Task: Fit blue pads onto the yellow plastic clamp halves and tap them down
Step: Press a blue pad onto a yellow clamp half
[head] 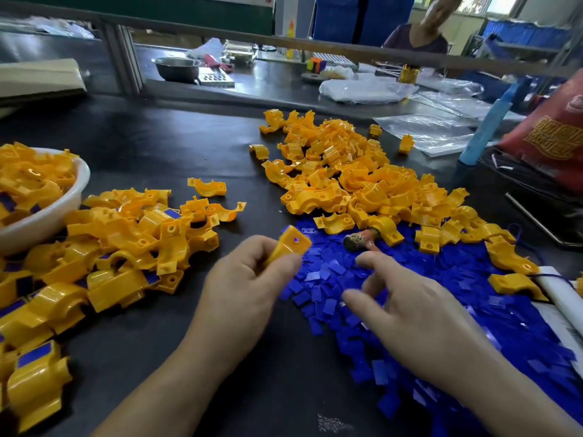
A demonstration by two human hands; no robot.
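We note the left hand (pixel 249 279) pinching a clamp half (pixel 288 246) beside the blue pad heap (pixel 457 298). The right hand (pixel 419 316), fingers spread, hovers above it. Risk: overlapped pieces lifting two at once.

Beyond our dark bench (pixel 157 127) we see a second worktop (pixel 271 80) carrying a steel bowl (pixel 176 68), a calculator (pixel 216 79) just beside it, a small multicoloured cube (pixel 316 65) and crumpled white plastic bags (pixel 362 88). A yellow bottle (pixel 291 34) stands upright further back. To our right a pale blue tube (pixel 485 127) leans near a red bag with gold print (pixel 550 134), and clear plastic sheeting (pixel 422 130) lies beside them. A person in a dark top (pixel 416 41) faces us, near blue crates (pixel 527 33).
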